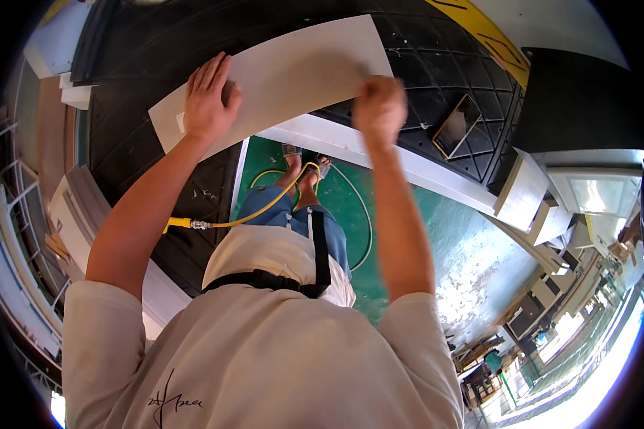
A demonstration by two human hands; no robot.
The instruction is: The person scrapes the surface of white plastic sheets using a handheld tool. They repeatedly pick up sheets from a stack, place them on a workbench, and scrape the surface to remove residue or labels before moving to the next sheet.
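A pale, flat rectangular panel (293,68) lies across the black padded work surface, its near edge reaching over the front of the bench. My left hand (211,100) rests on the panel's left part with fingers stretched out, beside a small white label (181,123). Over the right end of the panel, my right hand (381,107) is closed like a fist and blurred by motion. A dark smudge shows at its far side on the panel; what the fingers hold, if anything, is too blurred to name.
On the black bench top (436,64), a dark flat rectangular object with a brown edge (456,126) lies right of my right hand. A yellow air hose (254,220) with a metal coupling crosses on the left. White box-like pieces (522,189) stand at the right. Below is green floor (408,236).
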